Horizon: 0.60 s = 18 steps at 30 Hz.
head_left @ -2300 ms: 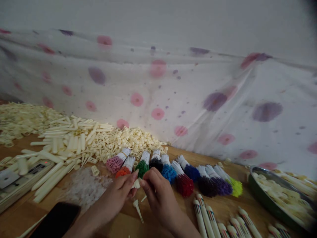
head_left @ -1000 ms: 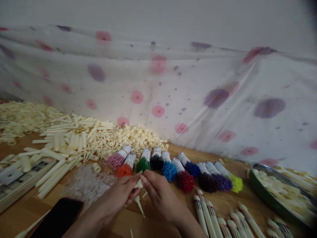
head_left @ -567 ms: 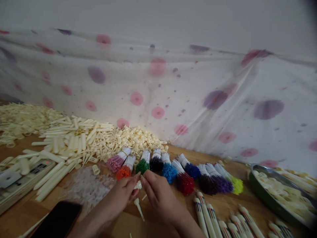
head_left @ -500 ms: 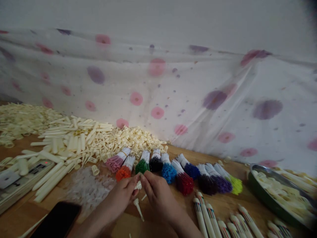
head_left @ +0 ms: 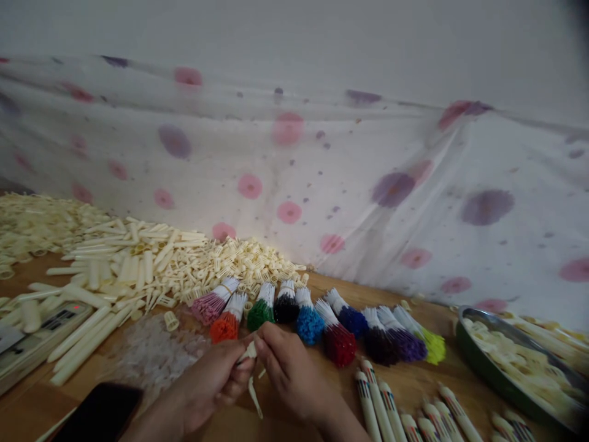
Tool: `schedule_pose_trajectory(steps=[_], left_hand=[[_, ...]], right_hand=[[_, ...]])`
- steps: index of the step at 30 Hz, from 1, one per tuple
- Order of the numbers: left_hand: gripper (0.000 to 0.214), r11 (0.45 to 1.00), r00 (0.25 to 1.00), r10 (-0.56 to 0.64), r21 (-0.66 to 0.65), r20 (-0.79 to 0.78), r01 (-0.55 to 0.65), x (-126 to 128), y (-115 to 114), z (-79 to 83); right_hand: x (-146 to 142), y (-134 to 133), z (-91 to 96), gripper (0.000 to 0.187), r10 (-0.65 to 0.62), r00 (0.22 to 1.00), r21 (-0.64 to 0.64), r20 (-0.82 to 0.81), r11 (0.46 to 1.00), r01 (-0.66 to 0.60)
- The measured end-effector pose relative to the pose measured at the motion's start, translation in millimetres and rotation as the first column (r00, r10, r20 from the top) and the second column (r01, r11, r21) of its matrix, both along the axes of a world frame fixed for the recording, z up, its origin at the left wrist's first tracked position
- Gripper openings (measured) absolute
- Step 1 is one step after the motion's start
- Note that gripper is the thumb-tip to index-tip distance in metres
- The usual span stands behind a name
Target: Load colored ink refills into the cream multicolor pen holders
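Observation:
At the lower middle, my left hand (head_left: 214, 377) is closed around a small white plastic pen part (head_left: 250, 351), its fingers curled beneath. My right hand (head_left: 289, 365) pinches at the same part from the other side, so its far end is hidden. Below the hands, a white tapered pen tip (head_left: 254, 399) shows; whether it lies on the table or hangs from the fingers I cannot tell. Just beyond are bundles of coloured pen refills, the orange bundle (head_left: 225, 325), green bundle (head_left: 261, 313) and light blue bundle (head_left: 309, 322) being closest.
White pen parts (head_left: 184, 258) are heaped at the back left. Finished-looking multicolour pens (head_left: 386, 399) lie front right, near a green-sided bowl (head_left: 473, 356) of parts. A black phone (head_left: 99, 411), a scale-like device (head_left: 46, 337) and clear plastic bits (head_left: 156, 350) sit left.
The white pen part has tilted between my hands, and my left fingers have curled further under it. My hands have shifted slightly down; the whole view has moved a little.

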<state>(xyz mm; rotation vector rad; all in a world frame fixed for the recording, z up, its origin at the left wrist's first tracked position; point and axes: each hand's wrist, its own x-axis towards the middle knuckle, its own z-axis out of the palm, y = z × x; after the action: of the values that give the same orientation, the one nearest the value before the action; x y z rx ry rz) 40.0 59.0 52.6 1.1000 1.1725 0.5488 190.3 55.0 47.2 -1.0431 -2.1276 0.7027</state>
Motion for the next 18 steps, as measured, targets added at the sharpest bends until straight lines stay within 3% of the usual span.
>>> schedule_pose_trajectory(steps=[3,8,12,15,18], left_hand=[[0.047,0.993,0.996,0.069,0.099,-0.062,-0.063,3.3,2.4,-7.7],[0.039,0.934,0.969,0.218,0.314,-0.118,-0.172,5.3,4.9,-14.2],[0.05,0.967,0.984,0.163,0.212,-0.078,-0.143,5.2,4.3,-8.4],[0.06,0.998,0.999,0.044,0.055,-0.022,-0.043,3.1,1.7,-2.0],[0.062,1.0,0.998,-0.023,0.003,0.061,0.023,-0.1,-0.8,2.0]], right_hand=[[-2.9,3.9,-9.1,0.029,-0.048,0.999,-0.046,-0.014,0.998,0.047],[-7.2,7.6,-17.3,0.033,-0.108,0.992,-0.121,-0.062,0.988,0.1],[-3.5,6.8,-10.7,0.033,-0.076,0.997,-0.028,0.025,0.997,0.077],[2.0,7.3,-5.8,0.035,-0.084,0.993,0.092,0.084,0.993,0.076],[4.9,7.7,-5.3,0.035,-0.089,0.989,0.191,0.118,0.979,0.065]])
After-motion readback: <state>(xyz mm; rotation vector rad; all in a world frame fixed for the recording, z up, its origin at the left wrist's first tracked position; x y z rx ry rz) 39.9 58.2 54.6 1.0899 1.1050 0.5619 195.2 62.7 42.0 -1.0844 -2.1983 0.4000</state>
